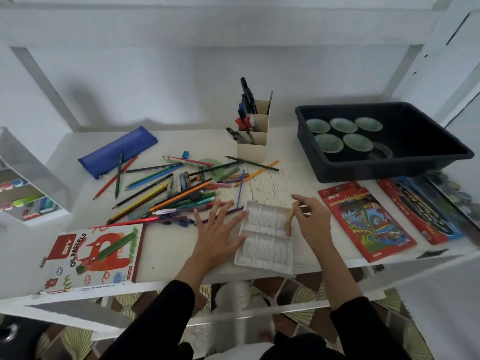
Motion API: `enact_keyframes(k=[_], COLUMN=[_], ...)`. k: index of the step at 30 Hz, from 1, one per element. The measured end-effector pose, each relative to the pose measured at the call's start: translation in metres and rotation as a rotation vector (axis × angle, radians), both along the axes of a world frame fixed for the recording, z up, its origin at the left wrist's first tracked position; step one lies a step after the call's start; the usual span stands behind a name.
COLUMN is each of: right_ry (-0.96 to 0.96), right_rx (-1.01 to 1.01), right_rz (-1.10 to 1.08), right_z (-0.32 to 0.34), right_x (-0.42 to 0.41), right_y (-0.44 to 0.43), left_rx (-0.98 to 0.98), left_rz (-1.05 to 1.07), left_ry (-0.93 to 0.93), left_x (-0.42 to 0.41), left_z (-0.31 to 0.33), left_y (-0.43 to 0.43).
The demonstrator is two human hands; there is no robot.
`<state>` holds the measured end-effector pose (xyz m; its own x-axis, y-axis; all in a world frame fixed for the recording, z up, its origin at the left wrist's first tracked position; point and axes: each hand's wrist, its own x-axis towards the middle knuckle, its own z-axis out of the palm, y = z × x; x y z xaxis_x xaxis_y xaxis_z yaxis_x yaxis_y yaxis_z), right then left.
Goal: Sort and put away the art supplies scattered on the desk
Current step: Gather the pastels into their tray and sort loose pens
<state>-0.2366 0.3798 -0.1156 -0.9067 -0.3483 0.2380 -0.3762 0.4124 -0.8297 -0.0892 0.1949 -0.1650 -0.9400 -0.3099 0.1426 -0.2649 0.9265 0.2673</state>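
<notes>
A white ribbed plastic pastel tray (265,245) lies at the desk's front edge. My left hand (217,235) rests flat with spread fingers on the desk, its fingertips against the tray's left side. My right hand (310,219) pinches a yellow-olive oil pastel stick (290,216) over the tray's upper right corner. A heap of coloured pencils, pens and pastels (176,188) sprawls over the desk's middle. The oil pastels box (91,255) lies at the front left.
A blue pencil case (117,152) lies at the back left. A beige pen holder (253,137) stands behind the heap. A black bin (384,141) with several green cups sits at the right. Colour pencil boxes (366,219) lie in front of it.
</notes>
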Motion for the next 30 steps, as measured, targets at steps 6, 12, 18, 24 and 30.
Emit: enact_keyframes(k=[6,12,18,24,30], right_ry=[-0.047,-0.116,-0.102,-0.093,-0.137], right_rx=[0.217,0.232,0.229,0.259,0.355], right_rz=[0.142,0.154,0.232,0.208,0.279], right_z=[-0.01,-0.013,-0.01,-0.012,-0.015], right_x=[-0.004,-0.008,-0.005,-0.01,-0.023], right_y=[-0.013,-0.018,-0.022,-0.03,-0.025], left_rx=[-0.006,-0.01,0.009,0.016,0.019], left_rz=[0.028,0.083,0.106,0.115,0.163], left_ry=[0.031,0.026,0.017,-0.001,-0.012], left_x=[-0.001,-0.001,-0.002,-0.002,-0.004], left_z=[-0.001,-0.001,-0.001,0.001,0.001], left_y=[0.0,0.002,0.0,0.0,0.003])
